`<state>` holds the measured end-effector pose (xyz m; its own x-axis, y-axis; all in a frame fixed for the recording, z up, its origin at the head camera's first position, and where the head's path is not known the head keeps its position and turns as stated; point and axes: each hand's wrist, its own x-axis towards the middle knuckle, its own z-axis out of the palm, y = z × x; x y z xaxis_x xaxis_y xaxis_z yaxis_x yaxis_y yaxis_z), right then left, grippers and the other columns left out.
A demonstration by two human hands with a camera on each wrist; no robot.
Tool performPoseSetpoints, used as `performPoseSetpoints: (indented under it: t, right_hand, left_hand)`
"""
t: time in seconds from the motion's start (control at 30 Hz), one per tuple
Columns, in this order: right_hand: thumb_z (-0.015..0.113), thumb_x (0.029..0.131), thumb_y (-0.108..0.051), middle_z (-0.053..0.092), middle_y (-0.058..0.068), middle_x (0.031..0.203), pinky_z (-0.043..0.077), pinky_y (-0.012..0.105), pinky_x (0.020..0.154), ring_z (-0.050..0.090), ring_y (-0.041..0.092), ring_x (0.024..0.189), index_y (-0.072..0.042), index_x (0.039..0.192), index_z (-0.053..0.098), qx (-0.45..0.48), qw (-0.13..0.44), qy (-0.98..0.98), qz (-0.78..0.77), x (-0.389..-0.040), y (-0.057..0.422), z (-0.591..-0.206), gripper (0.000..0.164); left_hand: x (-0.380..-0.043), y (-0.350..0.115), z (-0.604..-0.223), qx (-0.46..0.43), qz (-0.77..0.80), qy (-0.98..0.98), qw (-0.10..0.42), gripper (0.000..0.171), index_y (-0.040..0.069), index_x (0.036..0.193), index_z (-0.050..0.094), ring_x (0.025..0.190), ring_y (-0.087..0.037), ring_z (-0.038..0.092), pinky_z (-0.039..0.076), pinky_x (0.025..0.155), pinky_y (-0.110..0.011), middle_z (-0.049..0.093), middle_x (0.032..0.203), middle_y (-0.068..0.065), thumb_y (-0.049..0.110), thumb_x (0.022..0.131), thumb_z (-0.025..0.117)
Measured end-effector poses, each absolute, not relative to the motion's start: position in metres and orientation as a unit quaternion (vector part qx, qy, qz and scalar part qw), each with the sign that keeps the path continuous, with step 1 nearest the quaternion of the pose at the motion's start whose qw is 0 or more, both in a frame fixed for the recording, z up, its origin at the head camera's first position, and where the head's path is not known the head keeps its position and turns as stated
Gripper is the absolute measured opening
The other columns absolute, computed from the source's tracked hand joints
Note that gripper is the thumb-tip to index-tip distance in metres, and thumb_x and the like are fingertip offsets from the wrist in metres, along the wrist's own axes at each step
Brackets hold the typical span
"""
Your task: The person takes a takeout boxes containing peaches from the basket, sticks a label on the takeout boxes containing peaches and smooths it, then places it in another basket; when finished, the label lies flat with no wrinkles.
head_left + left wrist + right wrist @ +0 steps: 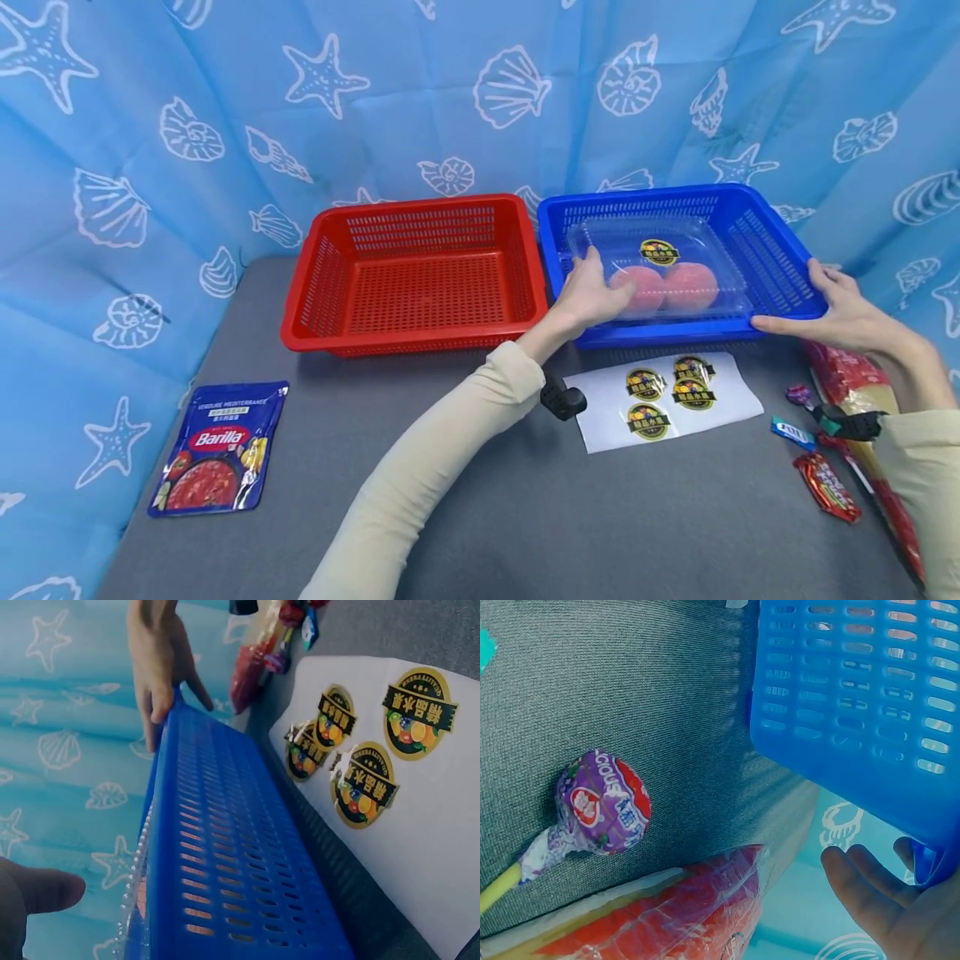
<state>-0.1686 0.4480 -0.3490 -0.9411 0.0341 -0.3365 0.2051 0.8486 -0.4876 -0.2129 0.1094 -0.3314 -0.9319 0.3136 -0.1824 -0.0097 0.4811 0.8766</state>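
A clear plastic fruit box lies inside the blue basket, with two round pinkish-red fruits in it and a black-and-gold sticker on its lid. My left hand is at the box's left end, fingers extended; its thumb stands out straight in the left wrist view. At the basket's front right corner, my right hand holds the rim, thumb along the front side and fingers on the right side. More stickers are on a white sheet before the basket.
A red basket stands left of the blue one. Farther left lies a blue Barilla pouch. By my right forearm are a purple-wrapped lollipop, a red-wrapped snack, a small blue packet and a long red-and-yellow bag.
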Motion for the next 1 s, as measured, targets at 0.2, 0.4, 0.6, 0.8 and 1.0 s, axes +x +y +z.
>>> performPoseSetpoints:
  t: [0.2, 0.4, 0.6, 0.8, 1.0]
  right_hand:
    - [0.063, 0.094, -0.057, -0.033, 0.040, 0.157, 0.008, 0.085, 0.108, -0.021, 0.064, 0.144, 0.001, 0.149, -0.033, 0.066, 0.151, 0.948, -0.274, -0.167, 0.447, -0.351, 0.125]
    - [0.061, 0.095, -0.058, -0.037, 0.038, 0.156, 0.007, 0.086, 0.108, -0.025, 0.062, 0.145, 0.000, 0.149, -0.034, 0.066, 0.160, 0.947, -0.271, -0.164, 0.445, -0.348, 0.124]
    - [0.055, 0.097, -0.061, -0.036, 0.041, 0.154, 0.010, 0.087, 0.107, -0.023, 0.065, 0.143, 0.005, 0.149, -0.031, 0.058, 0.156, 0.956, -0.240, -0.156, 0.442, -0.344, 0.120]
    - [0.053, 0.099, -0.060, -0.011, 0.046, 0.159, 0.011, 0.089, 0.105, -0.003, 0.073, 0.142, 0.008, 0.159, 0.001, 0.044, 0.049, 0.984, -0.166, -0.136, 0.421, -0.344, 0.105]
    - [0.050, 0.102, -0.057, 0.014, 0.040, 0.162, 0.008, 0.084, 0.114, 0.009, 0.068, 0.146, -0.001, 0.156, 0.034, -0.001, -0.056, 0.995, -0.077, -0.113, 0.386, -0.343, 0.080]
  left_hand:
    - [-0.210, 0.104, -0.332, 0.094, 0.518, 0.830, 0.187, 0.085, 0.010, 0.165, 0.012, 0.161, -0.022, 0.017, 0.024, 0.130, -0.041, 0.017, 0.173, -0.006, 0.029, 0.100, 0.063]
    - [-0.210, 0.090, -0.334, 0.118, 0.525, 0.826, 0.168, 0.076, 0.014, 0.165, 0.020, 0.154, -0.023, 0.036, 0.038, 0.123, -0.044, 0.029, 0.170, -0.001, 0.030, 0.102, 0.060]
    - [-0.206, 0.054, -0.332, 0.205, 0.516, 0.823, 0.120, 0.060, 0.012, 0.158, 0.038, 0.144, -0.031, 0.051, 0.050, 0.113, -0.044, 0.044, 0.162, -0.008, 0.024, 0.103, 0.059]
    - [-0.194, -0.007, -0.329, 0.266, 0.407, 0.874, 0.023, 0.051, 0.009, 0.148, 0.053, 0.137, -0.026, 0.056, 0.048, 0.115, -0.042, 0.057, 0.151, -0.010, 0.025, 0.101, 0.062]
    - [-0.168, -0.072, -0.335, 0.251, 0.263, 0.931, -0.042, 0.063, 0.013, 0.152, 0.050, 0.145, -0.033, 0.047, 0.040, 0.120, -0.058, 0.049, 0.157, -0.013, 0.038, 0.096, 0.067]
